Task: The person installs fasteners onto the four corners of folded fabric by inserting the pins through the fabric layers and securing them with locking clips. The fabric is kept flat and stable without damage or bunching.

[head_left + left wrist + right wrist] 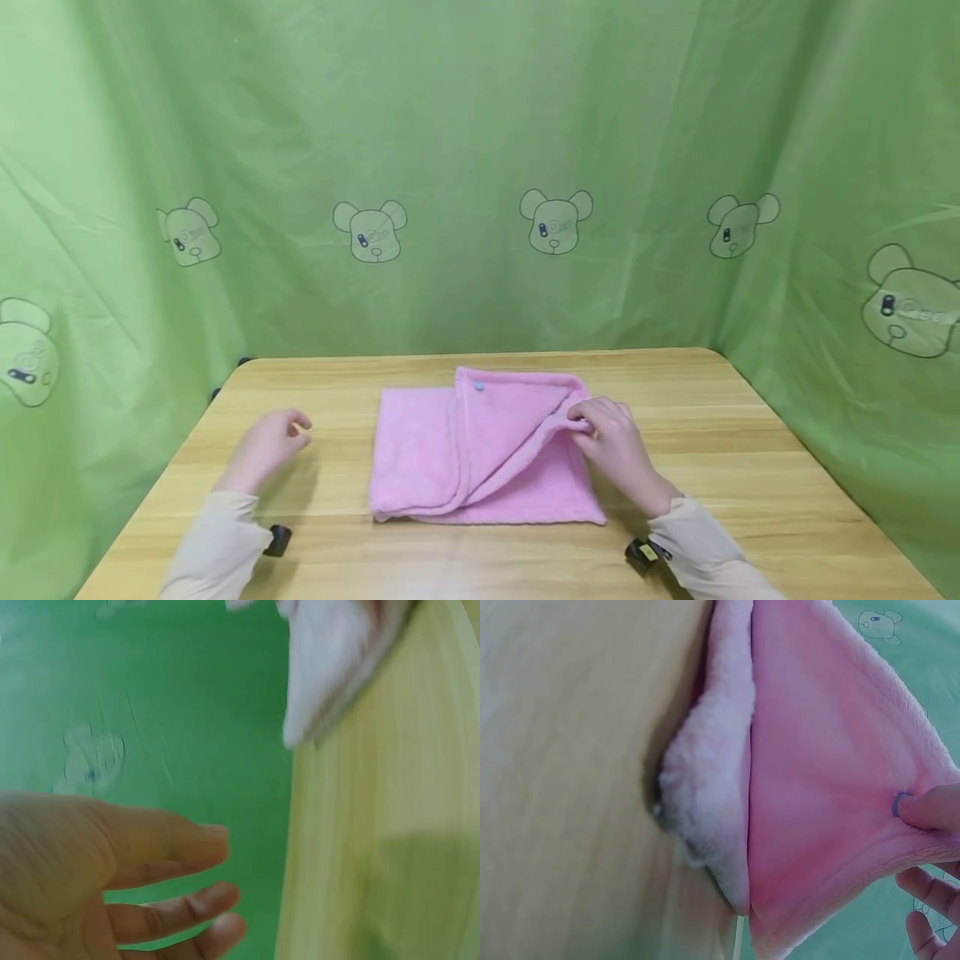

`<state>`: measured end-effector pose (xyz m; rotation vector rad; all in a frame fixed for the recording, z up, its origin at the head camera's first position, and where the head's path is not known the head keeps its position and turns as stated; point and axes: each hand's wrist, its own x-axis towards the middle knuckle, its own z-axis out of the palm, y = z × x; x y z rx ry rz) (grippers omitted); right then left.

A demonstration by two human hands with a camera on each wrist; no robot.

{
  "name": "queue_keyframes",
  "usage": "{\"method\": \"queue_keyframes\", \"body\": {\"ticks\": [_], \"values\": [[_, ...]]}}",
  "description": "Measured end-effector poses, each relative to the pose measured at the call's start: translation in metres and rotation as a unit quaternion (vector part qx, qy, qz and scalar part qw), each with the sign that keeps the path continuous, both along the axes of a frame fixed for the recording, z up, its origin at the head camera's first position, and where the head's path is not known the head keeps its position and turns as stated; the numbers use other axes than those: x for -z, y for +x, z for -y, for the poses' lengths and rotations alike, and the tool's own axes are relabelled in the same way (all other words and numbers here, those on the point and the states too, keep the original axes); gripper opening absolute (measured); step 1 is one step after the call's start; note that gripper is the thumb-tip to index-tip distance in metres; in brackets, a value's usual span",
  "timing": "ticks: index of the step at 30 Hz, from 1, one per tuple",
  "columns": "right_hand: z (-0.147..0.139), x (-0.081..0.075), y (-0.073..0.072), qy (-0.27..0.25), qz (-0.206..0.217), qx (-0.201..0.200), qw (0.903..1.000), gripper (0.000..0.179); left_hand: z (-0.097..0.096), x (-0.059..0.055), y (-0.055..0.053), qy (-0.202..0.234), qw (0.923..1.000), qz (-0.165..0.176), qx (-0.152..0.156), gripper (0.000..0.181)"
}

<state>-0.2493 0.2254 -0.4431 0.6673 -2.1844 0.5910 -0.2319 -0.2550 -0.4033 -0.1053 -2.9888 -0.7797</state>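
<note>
A pink fleece cloth (420, 442) lies folded over itself in the middle of the table. A small blue button (479, 386) shows near the far corner of its upper layer. My right hand (611, 437) pinches a raised corner at the cloth's right side, lifting the flap off the layer beneath. In the right wrist view the thumb presses by a blue ring-like fastener (902, 805) at that corner. To the left of the cloth, apart from it, my left hand (268, 446) is held above the table with loosely bent fingers and nothing in them.
The wooden table (330, 550) has rounded far corners. Green curtains (465, 300) printed with bear heads hang behind it and along both sides. A black wrist device (277, 540) sits below the left hand, and another (641, 554) below the right.
</note>
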Motion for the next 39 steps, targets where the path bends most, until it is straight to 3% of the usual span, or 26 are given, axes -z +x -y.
{"method": "queue_keyframes", "body": {"ticks": [4,8,17,22,27,30,39], "values": [[0.000,0.000,0.000,0.001,0.003,-0.008,1.0000,0.026,0.022,0.007,0.004,-0.003,0.9993,0.036,-0.009,0.026],[0.000,0.000,0.001,0.001,0.003,-0.011,0.9999,0.027,0.033,0.015,0.009,-0.003,0.9981,0.058,-0.020,0.026],[0.000,0.000,0.003,0.002,-0.001,-0.010,0.9999,0.031,0.033,0.029,0.006,-0.004,0.9970,0.076,-0.018,0.015],[-0.001,-0.003,0.004,0.003,0.000,-0.007,1.0000,0.028,0.029,0.031,0.004,-0.006,0.9966,0.079,-0.021,0.015],[-0.001,-0.005,0.003,0.001,0.002,-0.005,1.0000,0.026,0.026,0.028,0.002,-0.006,0.9971,0.073,-0.022,0.015],[-0.001,-0.005,0.003,0.000,0.003,-0.007,1.0000,0.028,0.023,0.023,0.002,-0.008,0.9986,0.050,-0.014,0.017],[-0.002,-0.004,0.002,-0.001,0.003,-0.009,1.0000,0.028,-0.005,-0.002,0.003,-0.003,0.9996,-0.015,0.025,0.021]]}}
